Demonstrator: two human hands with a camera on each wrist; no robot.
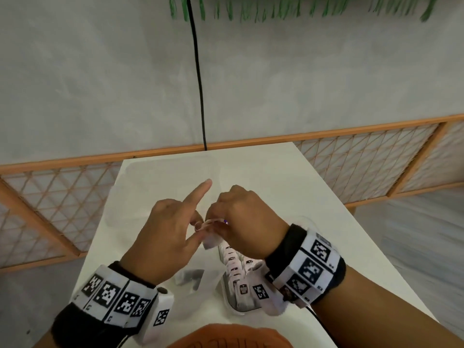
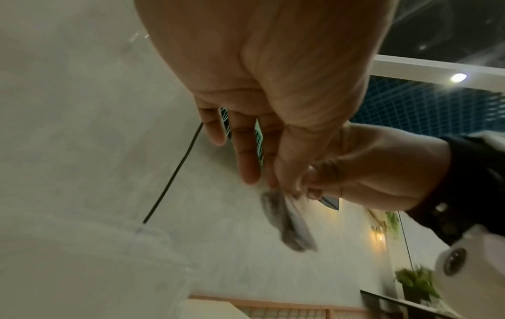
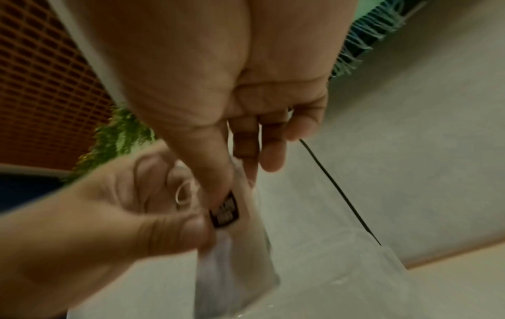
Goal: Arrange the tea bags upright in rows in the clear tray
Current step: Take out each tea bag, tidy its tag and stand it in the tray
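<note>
Both hands are raised over the white table (image 1: 288, 187) and pinch one white tea bag (image 1: 212, 241) between them. My left hand (image 1: 198, 229) holds its top with thumb and a finger, the index finger pointing straight out. My right hand (image 1: 216, 222) pinches the same top from the right. The bag (image 2: 287, 222) hangs below the pinch in the left wrist view. Its dark label (image 3: 224, 212) shows between both thumbs. Below my right wrist is the clear tray (image 1: 234, 310), with rows of upright tea bags (image 1: 236, 270).
A loose tea bag (image 1: 192, 277) lies left of the tray. A large clear container (image 1: 175, 169) stands at the table's far end. A black cable (image 1: 199, 84) hangs down the wall behind. Something orange (image 1: 226, 337) is at the near edge.
</note>
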